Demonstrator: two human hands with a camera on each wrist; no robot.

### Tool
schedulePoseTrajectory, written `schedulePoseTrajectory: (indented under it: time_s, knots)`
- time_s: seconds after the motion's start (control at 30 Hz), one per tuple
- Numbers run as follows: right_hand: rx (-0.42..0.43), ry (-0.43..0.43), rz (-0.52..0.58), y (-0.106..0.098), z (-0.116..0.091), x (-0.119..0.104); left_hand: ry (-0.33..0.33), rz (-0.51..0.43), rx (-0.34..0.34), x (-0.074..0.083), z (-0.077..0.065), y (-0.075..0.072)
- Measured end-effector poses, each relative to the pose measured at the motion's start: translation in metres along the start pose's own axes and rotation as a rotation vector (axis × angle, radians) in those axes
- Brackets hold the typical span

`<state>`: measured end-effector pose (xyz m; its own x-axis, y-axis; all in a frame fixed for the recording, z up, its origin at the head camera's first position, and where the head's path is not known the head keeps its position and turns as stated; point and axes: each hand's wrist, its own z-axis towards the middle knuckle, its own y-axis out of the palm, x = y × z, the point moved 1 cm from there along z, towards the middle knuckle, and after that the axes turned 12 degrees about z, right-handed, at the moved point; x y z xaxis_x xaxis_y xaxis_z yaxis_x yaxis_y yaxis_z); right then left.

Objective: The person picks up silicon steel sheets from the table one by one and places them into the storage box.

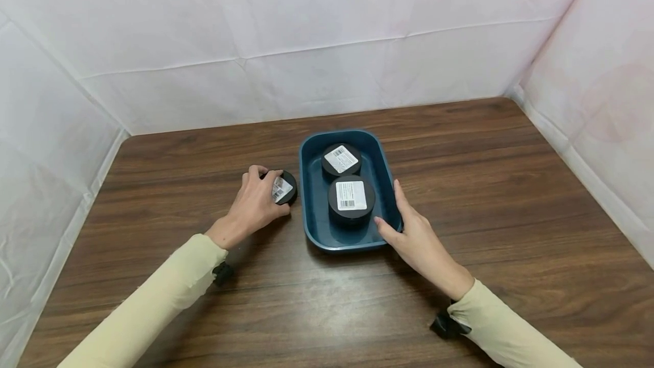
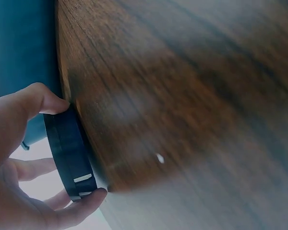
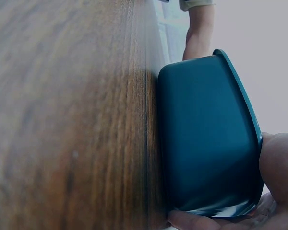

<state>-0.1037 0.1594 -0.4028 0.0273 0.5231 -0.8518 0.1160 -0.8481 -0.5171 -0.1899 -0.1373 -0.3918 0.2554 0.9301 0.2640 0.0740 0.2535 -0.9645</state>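
On the table to the left of a dark blue tray (image 1: 311, 214), my left hand (image 1: 251, 203) pinches a flat black round container (image 1: 289, 187) by its side. The left wrist view shows thumb and fingertips around the rim of that container (image 2: 69, 148), which stands low over or on the wood. A white label covers part of its top. My right hand (image 1: 420, 238) holds the tray's near right corner, thumb over the rim and fingers along the outer wall. Inside the tray lie two black round containers, a far one (image 1: 341, 160) and a taller-looking near one (image 1: 351, 200), both labelled.
The brown wooden table (image 1: 485, 186) extends on both sides of the tray. White cloth walls (image 1: 317, 27) enclose the back and sides. A black strap device (image 1: 448, 325) sits at the right wrist, another (image 1: 222, 273) at the left.
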Motion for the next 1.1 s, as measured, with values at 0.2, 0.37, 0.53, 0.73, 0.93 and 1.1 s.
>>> schedulePoseTrajectory:
  time_s: [0.2, 0.37, 0.53, 0.73, 0.93, 1.1]
  knots:
    - [0.003, -0.004, -0.001, 0.000, 0.000, 0.000, -0.015, -0.008, -0.003, -0.003, -0.002, -0.003]
    - [-0.004, -0.008, 0.009, 0.001, 0.001, -0.001, -0.042, -0.018, 0.006, -0.005, -0.006, -0.012]
    - [0.000, -0.006, 0.005, 0.001, 0.000, -0.002, -0.039, -0.021, 0.027, -0.005, -0.011, -0.022]
    - [-0.001, -0.001, 0.001, 0.000, 0.000, -0.002, -0.029, -0.018, 0.039, -0.004, -0.015, -0.029]
    - [0.003, 0.011, 0.001, 0.000, -0.001, -0.003, -0.025, -0.034, 0.055, -0.004, -0.017, -0.033]
    - [0.006, 0.010, -0.003, 0.000, -0.002, -0.003, -0.012, -0.032, 0.062, -0.002, -0.018, -0.036]
